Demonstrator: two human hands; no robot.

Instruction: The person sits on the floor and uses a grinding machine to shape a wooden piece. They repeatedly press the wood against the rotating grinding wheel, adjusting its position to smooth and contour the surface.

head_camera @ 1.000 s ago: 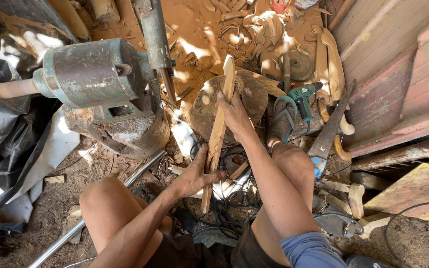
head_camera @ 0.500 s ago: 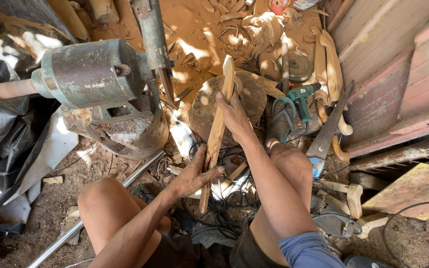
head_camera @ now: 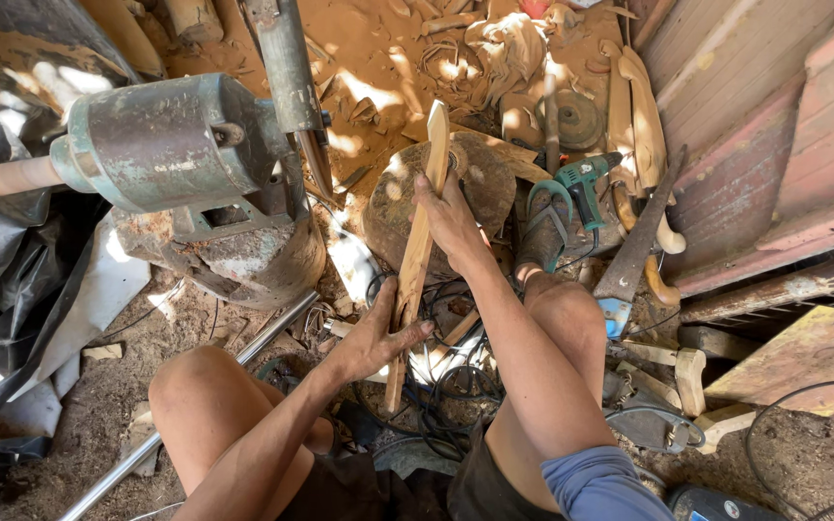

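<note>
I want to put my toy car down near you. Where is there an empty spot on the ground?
Bare dirt shows by the left knee, between the black plastic sheet and the metal pipe. Sawdust ground above the wooden stump has only scattered shavings. It is crowded between the legs, where cables tangle under the wooden strip, and right of the green drill.

No packages, signs or screens appeared; any label on the green drill [head_camera: 586, 183] was too small to tell.

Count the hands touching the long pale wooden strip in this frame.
2. The left hand holds the long pale wooden strip near its lower end; the right hand presses its upper part against the round wooden block. No other hands are visible.
</note>
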